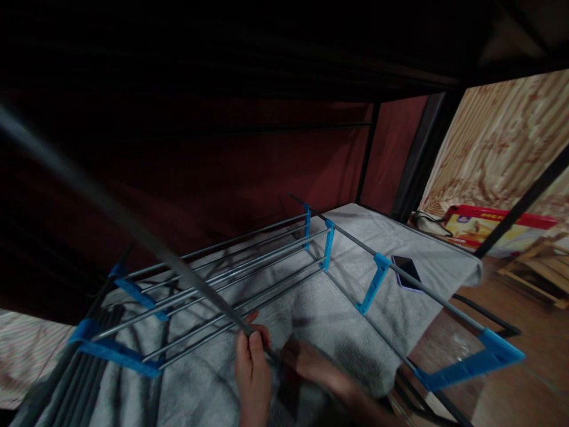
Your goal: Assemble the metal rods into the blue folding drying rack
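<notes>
Head view: a grey rod [146,238], slanting up leftward, is gripped in the left hand [254,362]; right hand [306,360] curled by its lower end, hold cannot be told. Blue-jointed rack [329,246] spread across grey blanket [204,385]; phone [408,273] laid near blanket's right edge.

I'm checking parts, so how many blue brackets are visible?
6: a back-left bracket, a front-left bracket, four brackets along the right-hand poles. Others may be hidden.

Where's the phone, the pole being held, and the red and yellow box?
Phone [407,271]: head view, on its dark screen.
Held pole [133,224]: head view, on its visible middle.
Red and yellow box [471,229]: head view, on its yellow front.
</notes>
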### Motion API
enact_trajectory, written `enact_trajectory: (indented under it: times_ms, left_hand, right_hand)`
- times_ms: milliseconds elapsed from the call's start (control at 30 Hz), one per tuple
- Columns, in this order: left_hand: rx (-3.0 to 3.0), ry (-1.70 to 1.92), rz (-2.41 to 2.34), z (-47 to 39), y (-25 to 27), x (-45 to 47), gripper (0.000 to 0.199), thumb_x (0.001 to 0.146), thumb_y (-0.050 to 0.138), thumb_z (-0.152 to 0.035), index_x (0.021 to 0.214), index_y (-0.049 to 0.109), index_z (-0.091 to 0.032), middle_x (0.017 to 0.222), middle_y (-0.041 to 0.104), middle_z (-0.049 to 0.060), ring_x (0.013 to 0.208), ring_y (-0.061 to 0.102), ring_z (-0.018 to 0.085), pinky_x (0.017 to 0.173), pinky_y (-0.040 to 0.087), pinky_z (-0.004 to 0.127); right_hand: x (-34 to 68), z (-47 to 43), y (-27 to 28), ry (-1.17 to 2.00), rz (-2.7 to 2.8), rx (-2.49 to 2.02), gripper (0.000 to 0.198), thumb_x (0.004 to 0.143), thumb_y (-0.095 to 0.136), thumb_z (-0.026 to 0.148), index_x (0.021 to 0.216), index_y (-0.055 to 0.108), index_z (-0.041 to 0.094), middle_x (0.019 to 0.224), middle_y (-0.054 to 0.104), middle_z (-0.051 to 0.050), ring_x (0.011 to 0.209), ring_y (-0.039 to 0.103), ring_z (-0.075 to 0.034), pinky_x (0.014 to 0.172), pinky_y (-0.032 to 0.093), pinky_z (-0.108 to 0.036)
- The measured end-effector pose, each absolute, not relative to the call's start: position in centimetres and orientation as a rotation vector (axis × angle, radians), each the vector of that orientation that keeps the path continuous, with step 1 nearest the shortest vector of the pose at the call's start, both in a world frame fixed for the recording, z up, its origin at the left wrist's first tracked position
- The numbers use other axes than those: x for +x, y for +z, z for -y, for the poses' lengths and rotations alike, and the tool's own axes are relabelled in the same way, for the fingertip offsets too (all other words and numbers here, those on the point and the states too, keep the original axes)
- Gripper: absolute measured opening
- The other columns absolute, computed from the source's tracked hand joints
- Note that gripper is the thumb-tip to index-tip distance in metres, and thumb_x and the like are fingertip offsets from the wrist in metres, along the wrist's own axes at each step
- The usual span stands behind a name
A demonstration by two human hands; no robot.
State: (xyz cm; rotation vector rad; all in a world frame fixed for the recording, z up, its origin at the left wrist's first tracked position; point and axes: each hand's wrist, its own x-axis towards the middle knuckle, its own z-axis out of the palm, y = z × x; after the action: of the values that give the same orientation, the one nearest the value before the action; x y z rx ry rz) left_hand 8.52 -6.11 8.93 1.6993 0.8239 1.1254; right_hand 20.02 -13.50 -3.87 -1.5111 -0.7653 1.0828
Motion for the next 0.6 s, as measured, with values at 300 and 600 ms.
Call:
enact_trajectory:
  times_ms: [300,600]
  left_hand:
    - [1.894,1.044,-0.791,4.5,6.2,8.1,0.050,0.093,0.060,-0.068,0.112,0.079,-0.026,0.114,0.080,0.011,0.111,0.076,0.030,0.096,0.063,0.040]
    - [2.349,1.150,-0.673,3.1,5.1,7.3,0.048,0.105,0.049,-0.062,0.107,0.077,-0.023,0.096,0.081,0.009,0.084,0.079,0.024,0.073,0.064,0.033]
  right_hand:
    - [20.3,13.6,-5.1,1.154,0.758,-1.531,0.037,0.088,0.062,0.062,0.088,0.067,0.026,0.076,0.067,-0.001,0.065,0.061,-0.017,0.064,0.047,-0.032]
    - [22.3,13.3,-7.9,1.319,0.454,-1.095,0.061,0.069,0.084,0.064,0.105,0.065,0.018,0.072,0.070,-0.004,0.060,0.066,-0.019,0.063,0.049,-0.034]
